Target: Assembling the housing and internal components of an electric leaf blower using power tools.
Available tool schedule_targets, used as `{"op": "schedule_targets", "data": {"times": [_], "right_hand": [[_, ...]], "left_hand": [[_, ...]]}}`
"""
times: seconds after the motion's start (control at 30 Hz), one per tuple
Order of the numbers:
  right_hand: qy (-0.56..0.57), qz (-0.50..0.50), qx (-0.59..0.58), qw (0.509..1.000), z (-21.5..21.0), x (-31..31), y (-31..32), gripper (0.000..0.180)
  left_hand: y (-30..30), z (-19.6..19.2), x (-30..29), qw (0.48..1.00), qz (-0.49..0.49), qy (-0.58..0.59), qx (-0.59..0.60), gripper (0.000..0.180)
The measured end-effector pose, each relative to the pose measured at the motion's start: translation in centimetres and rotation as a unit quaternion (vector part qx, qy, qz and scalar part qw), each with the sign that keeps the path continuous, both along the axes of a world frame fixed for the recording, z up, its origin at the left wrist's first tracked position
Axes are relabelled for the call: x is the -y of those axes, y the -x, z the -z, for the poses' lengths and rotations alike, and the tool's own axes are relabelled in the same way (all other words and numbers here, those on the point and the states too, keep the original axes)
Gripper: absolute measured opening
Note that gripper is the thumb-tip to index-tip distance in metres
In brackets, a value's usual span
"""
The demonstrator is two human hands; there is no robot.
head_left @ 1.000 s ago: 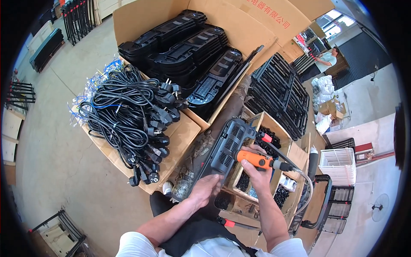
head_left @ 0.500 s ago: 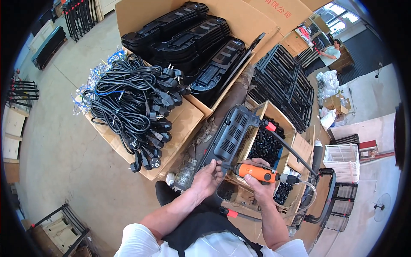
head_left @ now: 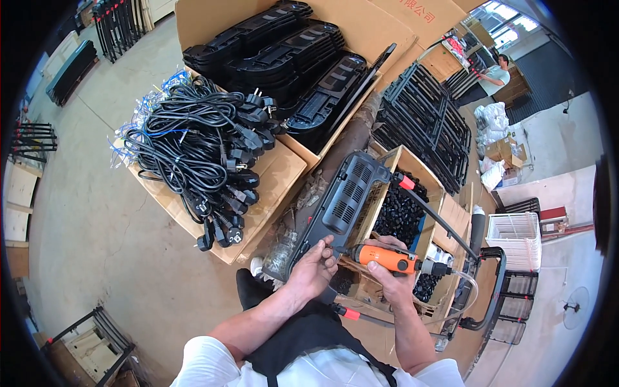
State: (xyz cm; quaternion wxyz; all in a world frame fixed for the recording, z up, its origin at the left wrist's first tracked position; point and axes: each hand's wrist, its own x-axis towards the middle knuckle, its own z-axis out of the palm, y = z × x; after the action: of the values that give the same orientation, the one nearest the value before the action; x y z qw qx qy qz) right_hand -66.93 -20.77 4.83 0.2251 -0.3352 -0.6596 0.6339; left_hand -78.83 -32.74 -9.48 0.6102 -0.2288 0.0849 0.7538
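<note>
bare floor (head_left: 84,213) lies open leftward; cable pile (head_left: 193,148) and cartons (head_left: 412,213) crowd ahead.

Grey concrete floor (head_left: 84,258), with boxes on top.
On it: flat brown cardboard sheet (head_left: 274,184) under a pile of black power cords (head_left: 193,148), big open cardboard box (head_left: 361,26) full of black plastic parts, stack of black frames (head_left: 425,122).

- White short-sleeved shirt, sleeves ending above elbows.
- Black apron over chest, straps at shoulders.
- Forearms bare; left hand (head_left: 314,269) and right hand (head_left: 391,278) ungloved.
</note>
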Motion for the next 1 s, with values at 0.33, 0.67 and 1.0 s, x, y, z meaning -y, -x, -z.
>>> {"op": "schedule_targets", "data": {"times": [0.33,0.67,1.0], "right_hand": [[-0.043,-0.033,0.025,0.998,2.4,1.5,1.2,0.057],[-0.016,-0.042,0.04,0.998,3.7,2.2,3.6,0.054],[-0.134,-0.138,0.11,0.975,3.4,2.4,5.9,0.041]], "left_hand": [[-1.5,-0.3,1.6,0.998,0.034,0.048,-0.017,0.04],[-1.9,0.7,4.5,0.967,0.128,0.09,-0.2,0.032],[-1.0,1.3,6.1,0.954,0.134,0.094,-0.251,0.031]]}}
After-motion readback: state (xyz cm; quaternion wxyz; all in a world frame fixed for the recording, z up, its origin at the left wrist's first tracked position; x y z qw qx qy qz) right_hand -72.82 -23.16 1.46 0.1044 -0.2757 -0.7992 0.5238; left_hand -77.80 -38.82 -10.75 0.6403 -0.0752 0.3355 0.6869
